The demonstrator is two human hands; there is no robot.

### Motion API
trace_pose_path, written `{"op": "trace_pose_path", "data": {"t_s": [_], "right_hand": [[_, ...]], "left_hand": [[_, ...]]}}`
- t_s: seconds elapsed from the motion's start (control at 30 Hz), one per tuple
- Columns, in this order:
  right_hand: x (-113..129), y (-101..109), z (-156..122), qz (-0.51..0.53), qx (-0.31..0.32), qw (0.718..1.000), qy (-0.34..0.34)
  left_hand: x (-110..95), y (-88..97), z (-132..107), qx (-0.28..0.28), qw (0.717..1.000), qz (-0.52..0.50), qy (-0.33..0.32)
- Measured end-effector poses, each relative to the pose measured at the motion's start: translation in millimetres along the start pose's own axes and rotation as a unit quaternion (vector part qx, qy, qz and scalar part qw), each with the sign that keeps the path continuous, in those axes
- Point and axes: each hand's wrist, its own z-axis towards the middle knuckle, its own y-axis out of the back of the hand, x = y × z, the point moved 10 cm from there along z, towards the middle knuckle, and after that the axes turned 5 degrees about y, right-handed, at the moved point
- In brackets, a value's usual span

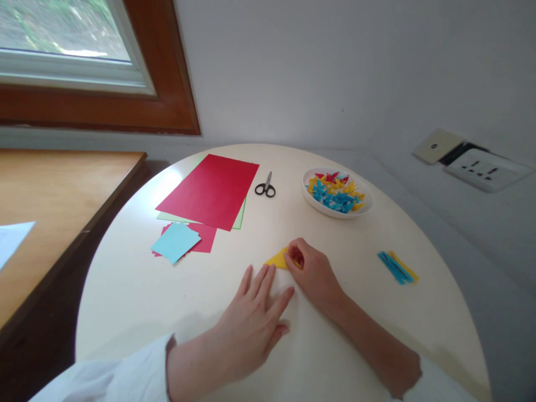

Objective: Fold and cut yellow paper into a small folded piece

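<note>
A small piece of yellow paper (276,259), folded into a triangle, lies flat on the round white table. My right hand (314,273) has its fingers curled and pinches the paper's right side, hiding that part. My left hand (262,312) is spread palm down on the table, its fingertips touching the near left edge of the yellow paper.
Red sheets (209,192) over pale green paper lie at the back left, with light blue squares (176,242) nearer. Scissors (266,187) rest beyond my hands. A white dish (335,214) holds folded paper pieces. Blue and yellow strips (396,268) lie at right.
</note>
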Motion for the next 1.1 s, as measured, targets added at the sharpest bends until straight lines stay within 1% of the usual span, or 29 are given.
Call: {"op": "trace_pose_path", "data": {"t_s": [0.17, 0.5, 0.73, 1.1], "right_hand": [[4.2, 0.7, 0.3, -0.005, 0.003, 1.0, 0.013], [3.1, -1.9, 0.4, -0.019, 0.013, 1.0, 0.013], [5.2, -1.2, 0.5, -0.019, 0.007, 1.0, 0.022], [3.9, -2.1, -0.5, -0.018, 0.012, 1.0, 0.015]], "left_hand": [[0.0, 0.0, 0.1, -0.005, 1.0, -0.001, 0.003], [0.3, 1.3, 0.3, 0.002, 1.0, -0.007, 0.007], [0.5, 2.3, -0.1, -0.011, 1.0, -0.01, 0.006], [2.4, 2.2, 0.9, -0.012, 1.0, -0.002, 0.012]]}}
